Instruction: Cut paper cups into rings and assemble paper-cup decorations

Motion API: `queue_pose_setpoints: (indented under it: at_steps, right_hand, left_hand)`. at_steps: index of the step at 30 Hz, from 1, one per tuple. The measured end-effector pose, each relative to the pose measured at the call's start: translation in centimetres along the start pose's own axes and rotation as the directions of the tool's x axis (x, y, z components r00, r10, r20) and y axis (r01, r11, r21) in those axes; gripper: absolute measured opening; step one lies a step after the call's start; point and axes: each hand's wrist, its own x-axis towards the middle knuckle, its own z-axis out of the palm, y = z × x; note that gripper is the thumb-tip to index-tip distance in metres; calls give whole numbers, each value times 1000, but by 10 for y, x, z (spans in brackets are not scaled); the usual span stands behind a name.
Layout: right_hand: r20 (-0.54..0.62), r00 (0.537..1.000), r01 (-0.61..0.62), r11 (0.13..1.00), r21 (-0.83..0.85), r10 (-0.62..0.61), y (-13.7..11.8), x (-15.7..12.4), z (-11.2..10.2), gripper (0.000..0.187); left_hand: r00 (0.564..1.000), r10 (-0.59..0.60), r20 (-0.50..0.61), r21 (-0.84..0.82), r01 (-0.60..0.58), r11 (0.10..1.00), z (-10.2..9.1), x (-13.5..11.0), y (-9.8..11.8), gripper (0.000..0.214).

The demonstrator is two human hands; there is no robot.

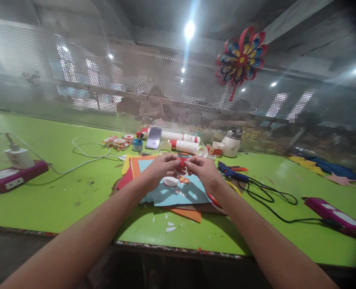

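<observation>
Between the fingertips of my left hand (165,165) and my right hand (202,170) is a small red piece (182,161), which looks like paper. Both hands pinch it from either side, above a stack of coloured paper. Light blue sheets (165,198) lie on top of that stack. On the blue sheet below my hands rest a white round piece with a red rim (170,182) and a small orange piece (184,180). White scraps lie close by. Under my right wrist shows a curved red and yellow handle (215,199), partly hidden.
A blue glue gun (232,172) with a black cable lies right of the stack. Purple power strips (336,216) sit on both sides. Behind are white paper rolls (184,146), a phone (153,138), a blue jar (137,144), paper cups (217,148) and a white kettle-like bottle (232,143).
</observation>
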Motion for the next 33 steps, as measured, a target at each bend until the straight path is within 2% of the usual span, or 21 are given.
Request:
queue_pose_setpoints:
  at_steps: [4,8,15,19,24,29,33]
  right_hand:
    - [-21,1000,13,1000,22,-13,2,0,0,26]
    - [-49,998,27,999,42,-25,6,1,2,26]
    - [-67,998,21,998,65,-16,8,-3,8,27]
    - [-74,997,10,998,67,-5,8,-4,11,29]
    - [-67,998,8,999,37,-5,6,-5,11,31]
    - [-114,992,49,993,-107,-61,0,1,0,33]
    - [-69,996,23,927,-375,-53,-4,8,-27,31]
  left_hand:
    - [996,-34,-83,-117,24,993,-1,1,-1,25]
    - [996,-43,-77,-211,26,977,4,3,-5,30]
    - [986,65,-155,-121,-84,989,11,5,-17,19]
    - [976,57,-208,-144,-89,986,11,6,-18,16]
    - [979,23,-203,-177,-60,982,9,6,-14,17]
    - [980,8,-198,-234,-55,971,3,6,-10,20]
    - [976,28,-214,-227,-78,971,0,3,-2,23]
